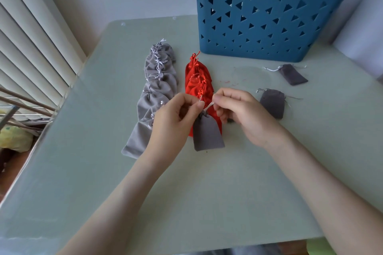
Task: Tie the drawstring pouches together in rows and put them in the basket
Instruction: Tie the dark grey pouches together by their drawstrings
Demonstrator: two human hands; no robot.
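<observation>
At the far left, white slatted blinds [31, 47] stand beside the pale green glass tabletop [186, 192]. On the tabletop's left part lies a long row of light grey velvet drawstring pouches [155, 93], joined by their pale cords and running from the near edge toward the far side.

The left hand [174, 122] overlaps the near end of that row; its thumb and forefinger are pressed together, pinching one end of a thin white drawstring [210, 105]. Just right of the grey row lies a shorter row of red satin pouches [199, 83], knotted by red cords.

A single dark grey velvet pouch [207, 134] hangs from the drawstring between the two hands, covering the near end of the red row; whether its bottom touches the tabletop cannot be told. The right hand [242, 116] pinches the drawstring's other end, its remaining fingers curled.

Just beside that hand a second loose dark grey pouch [272, 103] lies flat, and a third dark grey pouch [293, 77] lies farther back. Behind them, at the far right, stands a blue plastic basket with triangular cut-outs [269, 27], apart from every pouch.
</observation>
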